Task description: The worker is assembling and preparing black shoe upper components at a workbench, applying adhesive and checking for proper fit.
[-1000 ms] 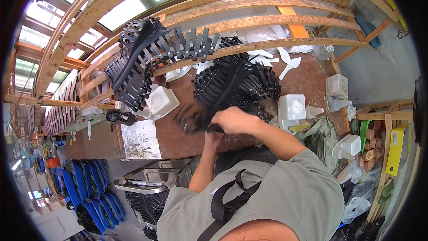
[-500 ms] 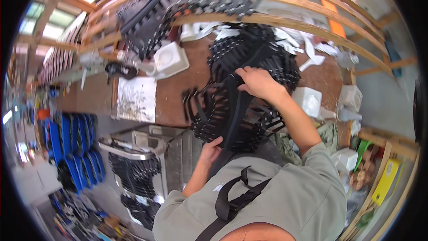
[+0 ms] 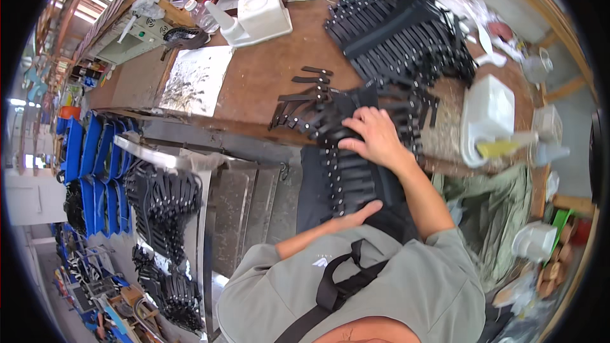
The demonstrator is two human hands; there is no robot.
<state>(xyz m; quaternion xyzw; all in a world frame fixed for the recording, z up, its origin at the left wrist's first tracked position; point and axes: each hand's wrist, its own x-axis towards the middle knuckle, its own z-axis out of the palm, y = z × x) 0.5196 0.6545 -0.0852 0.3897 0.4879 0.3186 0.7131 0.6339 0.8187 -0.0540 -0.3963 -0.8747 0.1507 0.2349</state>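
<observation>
A bundle of black straps [image 3: 349, 168] with shiny studs along its sides slopes from the table's near edge onto my lap. On its upper part rests my right hand [image 3: 375, 136], fingers stretched out and thumb apart. My left hand [image 3: 356, 216] is at the bundle's near end, its thumb on top and its other fingers mostly hidden; it seems to hold that end. Just beyond lies a larger pile of similar black straps [image 3: 394, 28], fanned out around a smooth middle band and touching the bundle's far end.
The brown table [image 3: 267, 76] bears a white plastic container [image 3: 260, 16], a stained white sheet [image 3: 194, 79] and, at right, another white container with a yellowish brush [image 3: 492, 114]. To the left, a metal-framed cart [image 3: 210, 216] holds more black straps. Blue bins [image 3: 95, 159] stand farther left.
The view has shifted. The bundle has come down toward my lap, away from the pile. My right hand has gone from gripping its far end to lying spread on it.
</observation>
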